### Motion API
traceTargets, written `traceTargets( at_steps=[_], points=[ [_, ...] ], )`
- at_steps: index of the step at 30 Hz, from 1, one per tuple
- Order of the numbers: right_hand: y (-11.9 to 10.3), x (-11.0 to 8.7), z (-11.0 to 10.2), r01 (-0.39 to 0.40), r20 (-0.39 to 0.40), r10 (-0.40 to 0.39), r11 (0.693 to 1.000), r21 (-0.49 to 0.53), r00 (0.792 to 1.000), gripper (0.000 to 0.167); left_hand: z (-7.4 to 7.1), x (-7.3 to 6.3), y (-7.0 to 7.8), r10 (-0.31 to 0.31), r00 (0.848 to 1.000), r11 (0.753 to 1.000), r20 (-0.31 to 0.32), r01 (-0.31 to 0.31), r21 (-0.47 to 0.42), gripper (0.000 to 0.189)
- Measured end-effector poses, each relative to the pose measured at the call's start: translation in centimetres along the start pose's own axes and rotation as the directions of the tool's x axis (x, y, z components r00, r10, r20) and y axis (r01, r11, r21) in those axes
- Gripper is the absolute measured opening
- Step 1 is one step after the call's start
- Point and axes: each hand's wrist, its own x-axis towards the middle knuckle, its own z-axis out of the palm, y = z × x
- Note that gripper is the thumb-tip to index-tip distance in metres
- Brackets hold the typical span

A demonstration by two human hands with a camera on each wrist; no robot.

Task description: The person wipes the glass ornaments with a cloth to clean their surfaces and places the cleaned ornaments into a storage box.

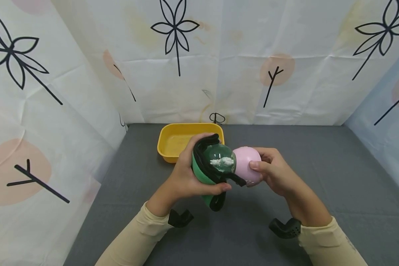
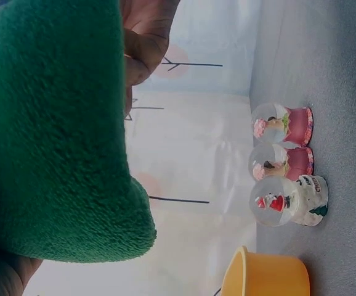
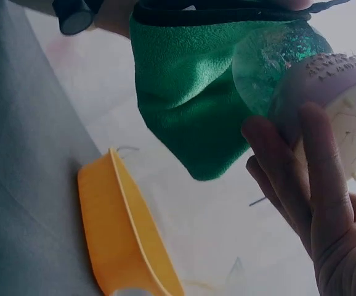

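Observation:
My left hand [image 1: 186, 181] grips a fuzzy green cloth piece [image 1: 199, 166] with thick black edging, shaped like a pouch or cap. In my right hand [image 1: 279, 171] is a snow globe, pinched by its pink base [image 1: 244, 164] between thumb and fingers. The clear dome [image 1: 221, 157] points left into the cloth's mouth, with a small white figure showing through it. The right wrist view shows raised lettering or ornament on the base [image 3: 332, 71] and its pale underside. The fuzzy cloth [image 2: 55, 135] fills much of the left wrist view.
A yellow tub [image 1: 167, 146] stands on the grey tabletop [image 1: 136, 177], behind my left hand. Several upright snow globes show in the left wrist view: two with pink bases [image 2: 300, 126] and one with a white base [image 2: 313, 200]. Patterned fabric walls [image 1: 236, 74] enclose the table.

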Motion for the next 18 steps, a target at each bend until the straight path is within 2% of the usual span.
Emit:
traceTargets(
  at_steps=[6,13,18],
  points=[
    [-0.17,-0.17,-0.20,0.017,-0.010,-0.018,0.996,-0.089,1.000,0.029,0.06,0.10,0.00,0.039,0.999,0.999,-0.008,-0.039,-0.012,0.100],
    [-0.28,-0.18,0.12,0.056,0.012,-0.055,0.993,-0.101,0.998,0.035,0.18,-0.03,-0.02,0.028,0.999,0.999,-0.038,-0.030,-0.035,0.099],
    [-0.61,-0.15,0.23,0.102,0.006,-0.102,0.976,-0.194,0.995,0.041,0.18,-0.04,-0.09,0.041,0.997,0.999,-0.069,-0.042,-0.013,0.098]
  ],
)
